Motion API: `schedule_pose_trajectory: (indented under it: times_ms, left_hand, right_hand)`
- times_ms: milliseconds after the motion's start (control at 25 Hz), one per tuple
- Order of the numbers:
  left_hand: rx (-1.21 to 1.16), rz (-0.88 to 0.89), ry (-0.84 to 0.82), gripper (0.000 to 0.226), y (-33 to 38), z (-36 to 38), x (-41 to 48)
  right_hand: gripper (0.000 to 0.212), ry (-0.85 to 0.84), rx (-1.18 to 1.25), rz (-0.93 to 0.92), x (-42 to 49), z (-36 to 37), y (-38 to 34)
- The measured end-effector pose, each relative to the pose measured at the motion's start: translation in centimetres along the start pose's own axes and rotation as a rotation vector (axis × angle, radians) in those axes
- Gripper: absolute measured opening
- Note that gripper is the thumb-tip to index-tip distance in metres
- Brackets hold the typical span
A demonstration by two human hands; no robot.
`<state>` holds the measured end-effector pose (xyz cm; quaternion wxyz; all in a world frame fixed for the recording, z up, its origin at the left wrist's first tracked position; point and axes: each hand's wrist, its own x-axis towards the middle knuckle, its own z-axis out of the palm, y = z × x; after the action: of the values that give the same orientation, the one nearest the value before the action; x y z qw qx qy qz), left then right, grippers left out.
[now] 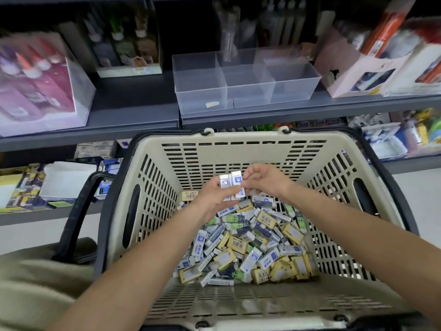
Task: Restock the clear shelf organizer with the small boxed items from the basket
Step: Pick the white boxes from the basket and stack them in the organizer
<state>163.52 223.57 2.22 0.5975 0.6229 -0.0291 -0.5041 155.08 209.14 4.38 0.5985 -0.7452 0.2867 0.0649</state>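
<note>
Head view, slatted plastic basket (238,156), rectangular boxes (250,240)

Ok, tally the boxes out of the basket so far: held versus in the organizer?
Held white-and-blue boxes, left hand and right hand together: 4 visible
Boxes in clear organizer: 0
Total: 4

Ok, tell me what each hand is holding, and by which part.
The left hand grips a small stack of white-and-blue boxes by their lower ends. The right hand pinches the stack's right side with its fingertips.
</note>
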Motion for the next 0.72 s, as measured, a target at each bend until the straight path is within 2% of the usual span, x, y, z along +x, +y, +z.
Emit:
schedule_pose_trajectory:
  times_ms: [80, 200, 280, 400, 480, 560, 640, 720]
  left_hand:
    - [0.015, 0.023, 0.045, 0.033, 0.0, -0.6, 0.4]
    - [-0.013, 0.019, 0.093, 0.029, 0.1, -1.5, 0.8]
    - [-0.008, 0.018, 0.111, 0.030, 0.3, -1.8, 0.9]
    - [-0.015, 0.006, 0.122, 0.039, 0.5, -2.3, 0.9]
    - [-0.030, -0.012, 0.119, 0.039, 0.6, -2.5, 0.6]
    - [-0.047, -0.037, 0.114, 0.061, 0.7, -2.6, 0.5]
    - [-0.022, -0.063, 0.114, 0.084, 0.8, -2.9, 0.5]
    - [0.051, -0.033, 0.117, 0.079, 1.1, -3.2, 0.4]
  right_hand:
    - [0.007, 0.029, -0.176, 0.026, 0.4, -0.5, 1.1]
    - [0.019, 0.139, -0.755, 0.126, 1.1, -2.2, 4.7]
    - [0.022, 0.142, -0.956, 0.191, 1.6, -2.4, 7.0]
    - [0.024, 0.047, -1.003, 0.222, 2.5, -1.6, 8.4]
    - [0.017, 0.035, -1.014, 0.207, 3.1, -1.4, 8.4]
    - [0.014, 0.040, -1.019, 0.173, 3.4, -1.3, 8.0]
    - [0.013, 0.043, -0.958, 0.120, 3.4, -1.1, 6.9]
    - [0.015, 0.034, -0.788, 0.044, 3.1, -0.7, 5.0]
